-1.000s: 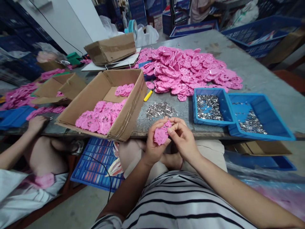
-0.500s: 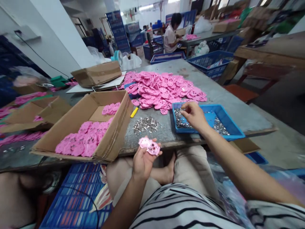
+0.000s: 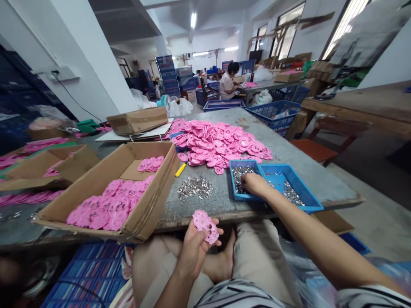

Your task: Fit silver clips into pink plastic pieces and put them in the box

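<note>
My left hand [image 3: 195, 248] is closed around a pink plastic piece [image 3: 205, 226] with a wavy outline and small holes, held above my lap in front of the table edge. My right hand [image 3: 255, 185] reaches into the left compartment of a blue tray [image 3: 290, 170], its fingers bent together among small shiny metal parts [image 3: 239, 177]. What its fingertips hold, if anything, is hidden. Left of the tray, a loose heap of small metal parts [image 3: 195, 188] lies on the table. Behind it rises a big pile of pink pieces [image 3: 218, 143].
An open cardboard box [image 3: 154, 201] with pink pieces stands to the left on the grey table [image 3: 298, 149]. A yellow-handled tool [image 3: 181, 170] lies beside it. Farther left is another cardboard box [image 3: 77, 160]. A person [image 3: 227, 85] sits at a table in the background.
My right hand has lowered from above the tray into its metal parts. My left hand still holds the pink piece, now turned somewhat. The camera view has tilted up.
</note>
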The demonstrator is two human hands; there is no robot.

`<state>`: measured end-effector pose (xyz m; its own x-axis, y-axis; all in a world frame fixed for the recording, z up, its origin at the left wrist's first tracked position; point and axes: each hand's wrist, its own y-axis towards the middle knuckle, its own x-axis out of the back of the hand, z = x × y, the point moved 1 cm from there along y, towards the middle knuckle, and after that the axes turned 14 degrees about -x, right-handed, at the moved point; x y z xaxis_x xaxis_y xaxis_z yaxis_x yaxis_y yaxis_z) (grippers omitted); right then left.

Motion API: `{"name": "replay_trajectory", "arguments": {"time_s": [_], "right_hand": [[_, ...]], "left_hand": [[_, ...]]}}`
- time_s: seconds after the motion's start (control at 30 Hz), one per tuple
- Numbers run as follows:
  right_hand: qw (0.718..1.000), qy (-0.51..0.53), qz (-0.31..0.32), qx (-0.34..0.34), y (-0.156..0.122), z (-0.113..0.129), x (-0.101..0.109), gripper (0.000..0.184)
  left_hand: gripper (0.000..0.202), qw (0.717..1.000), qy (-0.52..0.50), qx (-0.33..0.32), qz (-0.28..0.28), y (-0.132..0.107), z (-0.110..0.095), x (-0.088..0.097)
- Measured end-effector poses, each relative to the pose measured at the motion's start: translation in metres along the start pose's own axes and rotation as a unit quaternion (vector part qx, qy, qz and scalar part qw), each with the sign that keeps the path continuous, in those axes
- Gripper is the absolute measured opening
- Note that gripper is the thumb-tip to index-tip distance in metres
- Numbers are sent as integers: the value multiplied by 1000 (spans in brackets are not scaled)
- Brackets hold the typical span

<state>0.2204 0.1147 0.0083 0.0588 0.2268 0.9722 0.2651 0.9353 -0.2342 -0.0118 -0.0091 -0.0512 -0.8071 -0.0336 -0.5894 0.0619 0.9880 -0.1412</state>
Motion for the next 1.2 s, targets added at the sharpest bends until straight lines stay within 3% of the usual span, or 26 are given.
{"name": "replay_trajectory", "arguments": {"time_s": [0.3, 0.47, 0.7, 0.87, 1.2], "right_hand": [[999, 33, -24, -13, 3, -8, 0, 26], [999, 36, -29, -14, 4, -4, 1, 26], [998, 57, -33, -11, 8, -7, 3, 29], [998, 65, -26, 3, 11, -10, -1, 20], [994, 108, -17, 3, 11, -9, 3, 9]], "left_hand": [[33, 999, -12, 1, 45, 6, 0, -1], [34, 999, -9, -21, 26, 7, 1, 3], [32, 999, 4, -14, 42, 9, 2, 0], [29, 999, -9, -8, 34, 10, 3, -10], [36, 999, -16, 3, 33, 14, -2, -10]]}}
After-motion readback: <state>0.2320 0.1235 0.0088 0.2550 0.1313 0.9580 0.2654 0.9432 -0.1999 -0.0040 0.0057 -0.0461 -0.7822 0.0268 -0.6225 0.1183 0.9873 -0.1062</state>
